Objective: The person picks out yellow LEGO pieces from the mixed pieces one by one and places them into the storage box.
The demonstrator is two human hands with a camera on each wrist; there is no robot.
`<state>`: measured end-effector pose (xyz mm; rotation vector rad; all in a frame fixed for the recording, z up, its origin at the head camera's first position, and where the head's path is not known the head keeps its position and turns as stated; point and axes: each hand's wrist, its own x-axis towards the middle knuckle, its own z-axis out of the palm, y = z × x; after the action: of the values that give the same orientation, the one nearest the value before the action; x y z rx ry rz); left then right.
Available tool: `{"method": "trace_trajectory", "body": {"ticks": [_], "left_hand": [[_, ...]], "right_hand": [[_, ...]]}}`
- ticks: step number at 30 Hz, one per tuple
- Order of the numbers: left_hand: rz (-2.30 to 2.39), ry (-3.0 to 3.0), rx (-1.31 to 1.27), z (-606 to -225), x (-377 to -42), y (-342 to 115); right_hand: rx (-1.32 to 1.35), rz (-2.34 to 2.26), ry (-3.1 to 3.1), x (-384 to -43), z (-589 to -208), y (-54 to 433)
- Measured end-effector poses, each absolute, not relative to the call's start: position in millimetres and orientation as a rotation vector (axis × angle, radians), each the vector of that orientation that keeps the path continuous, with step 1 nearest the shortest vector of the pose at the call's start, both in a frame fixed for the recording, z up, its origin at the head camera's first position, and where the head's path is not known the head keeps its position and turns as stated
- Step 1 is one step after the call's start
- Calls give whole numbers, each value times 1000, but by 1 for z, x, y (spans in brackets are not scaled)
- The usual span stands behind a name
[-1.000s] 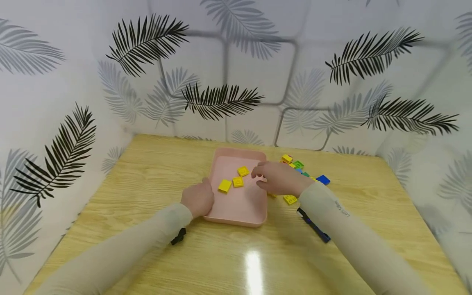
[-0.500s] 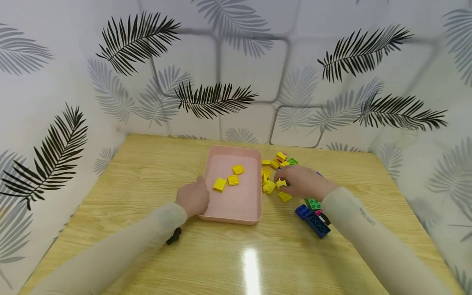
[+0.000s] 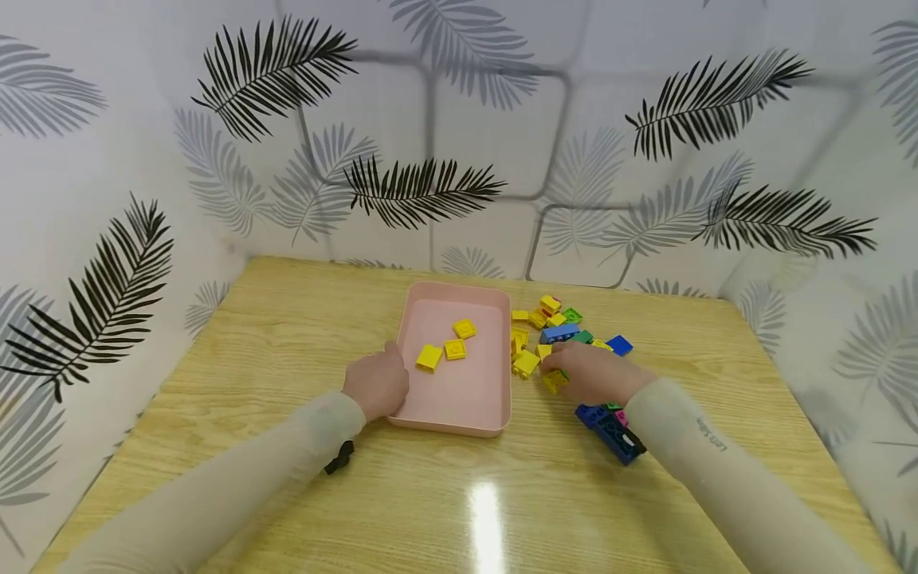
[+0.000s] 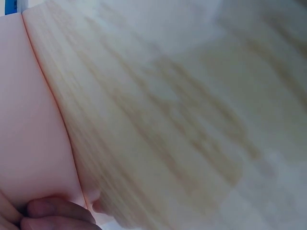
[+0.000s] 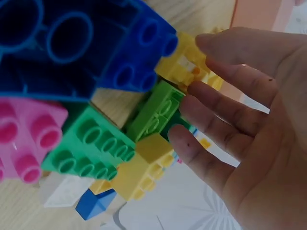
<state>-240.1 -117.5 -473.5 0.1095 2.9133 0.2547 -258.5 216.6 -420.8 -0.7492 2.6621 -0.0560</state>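
Note:
A pink tray (image 3: 459,426) lies on the table with 3 yellow bricks (image 3: 429,358) inside it. At its near left corner my left hand (image 3: 376,386) grips the rim; in the left wrist view, fingers (image 4: 57,218) curl at the edge of the pink wall (image 4: 33,120). My right hand (image 3: 591,372) is right of the tray, thumb and fingertips pinching a yellow brick (image 3: 555,383) at the front of the brick pile. Up close in the right wrist view, this hand (image 5: 249,110) has its thumb and forefinger at yellow bricks (image 5: 184,60), partly hidden.
Loose yellow bricks (image 3: 526,364) lie along the tray's right side. Behind the right hand are a light blue brick (image 3: 559,333) and a blue one (image 3: 619,345). A dark blue block (image 3: 617,438) sits nearer, with green and pink bricks (image 5: 29,136) beside it. A patterned wall (image 3: 473,231) stands behind the table.
My right hand has moved from over the tray rightward to the brick pile, then down onto a yellow brick. The left hand stays at the tray's rim.

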Motion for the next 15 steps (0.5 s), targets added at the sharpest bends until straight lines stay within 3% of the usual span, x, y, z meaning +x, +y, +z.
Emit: {"method": "trace_trajectory", "body": {"ticks": [15], "left_hand": [[253,2928,126,-471,-239,-118]], "right_hand": [[-795,7,2702,-256,-431,210]]}}
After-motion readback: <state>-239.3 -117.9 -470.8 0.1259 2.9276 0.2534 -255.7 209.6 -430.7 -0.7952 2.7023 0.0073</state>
